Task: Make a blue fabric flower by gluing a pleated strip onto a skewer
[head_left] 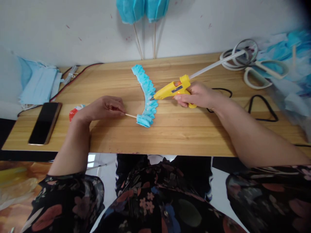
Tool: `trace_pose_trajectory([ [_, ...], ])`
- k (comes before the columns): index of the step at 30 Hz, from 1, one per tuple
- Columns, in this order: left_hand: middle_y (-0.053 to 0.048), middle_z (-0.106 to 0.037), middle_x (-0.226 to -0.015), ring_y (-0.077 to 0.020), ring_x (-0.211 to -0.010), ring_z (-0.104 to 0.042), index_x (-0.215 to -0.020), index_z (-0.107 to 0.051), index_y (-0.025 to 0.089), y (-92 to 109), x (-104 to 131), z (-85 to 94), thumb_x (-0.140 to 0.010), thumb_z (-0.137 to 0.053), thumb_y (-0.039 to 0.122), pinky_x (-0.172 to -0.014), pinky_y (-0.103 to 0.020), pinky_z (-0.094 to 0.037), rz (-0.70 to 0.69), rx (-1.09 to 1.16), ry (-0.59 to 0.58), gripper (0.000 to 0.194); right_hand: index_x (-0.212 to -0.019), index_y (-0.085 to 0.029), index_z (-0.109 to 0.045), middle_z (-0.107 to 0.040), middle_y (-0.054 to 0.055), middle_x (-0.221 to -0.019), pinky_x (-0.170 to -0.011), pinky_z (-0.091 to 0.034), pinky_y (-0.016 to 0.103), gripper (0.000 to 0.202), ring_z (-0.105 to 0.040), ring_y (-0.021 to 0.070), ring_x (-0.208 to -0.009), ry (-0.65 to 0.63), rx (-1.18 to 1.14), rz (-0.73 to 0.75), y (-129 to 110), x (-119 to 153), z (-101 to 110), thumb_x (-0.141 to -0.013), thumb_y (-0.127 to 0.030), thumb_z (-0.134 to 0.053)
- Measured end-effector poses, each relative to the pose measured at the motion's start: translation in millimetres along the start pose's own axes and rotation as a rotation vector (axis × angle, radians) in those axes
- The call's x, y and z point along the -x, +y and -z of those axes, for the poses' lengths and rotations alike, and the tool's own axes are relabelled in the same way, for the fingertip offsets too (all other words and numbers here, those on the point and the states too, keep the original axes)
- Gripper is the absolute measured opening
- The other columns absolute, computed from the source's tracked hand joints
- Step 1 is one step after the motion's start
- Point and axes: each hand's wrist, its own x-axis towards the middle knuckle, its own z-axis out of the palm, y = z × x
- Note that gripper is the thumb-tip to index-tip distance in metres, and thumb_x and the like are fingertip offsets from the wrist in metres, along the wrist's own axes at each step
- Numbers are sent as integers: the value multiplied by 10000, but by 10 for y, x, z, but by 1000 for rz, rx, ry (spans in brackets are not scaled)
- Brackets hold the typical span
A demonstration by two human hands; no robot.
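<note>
Pleated blue strip (148, 92) lies near the middle of the desk (184, 132). Long axis runs far to near, bowed: bulge and frilled edge face right, plain inner edge left. Far end points up-left; near end meets the wooden stick (131, 115). Yellow glue gun (167, 91): axis crosswise, nozzle (152, 98) pointing left and slightly nearward, at the strip past midway; can't tell if it's touching. Right grip (200, 94) wrapped round its handle. Stick axis roughly left-right; left grip (107, 108) pinches it.
</note>
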Motion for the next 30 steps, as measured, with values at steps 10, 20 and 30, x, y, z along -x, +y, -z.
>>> trace_pose_trajectory([
  [10, -20, -655, -775, -111, -682, -588, -829, -777, 178, 8, -3, 2, -914, -705, 379, -608, -214, -437, 1, 4, -3, 229, -636, -169, -582, -571, -18, -588, -543, -381, 264, 417, -497, 74, -540, 2, 36, -97, 57, 78, 105, -957, -412, -689],
  [20, -27, -656, -779, -120, -677, -595, -823, -789, 184, 9, 0, 3, -902, -708, 395, -597, -215, -438, 14, 16, 3, 239, -632, -174, -557, -563, -28, -586, -553, -364, 272, 464, -467, 63, -538, -20, 46, -50, 45, 55, 78, -979, -458, -679],
  [30, -38, -674, -796, -140, -700, -602, -853, -794, 199, -19, 4, 3, -911, -700, 443, -609, -232, -439, 34, -1, -9, 268, -694, -217, -589, -531, -5, -587, -555, -410, 310, 374, -483, 131, -558, -20, 5, -130, -24, 32, 0, -909, -477, -750],
])
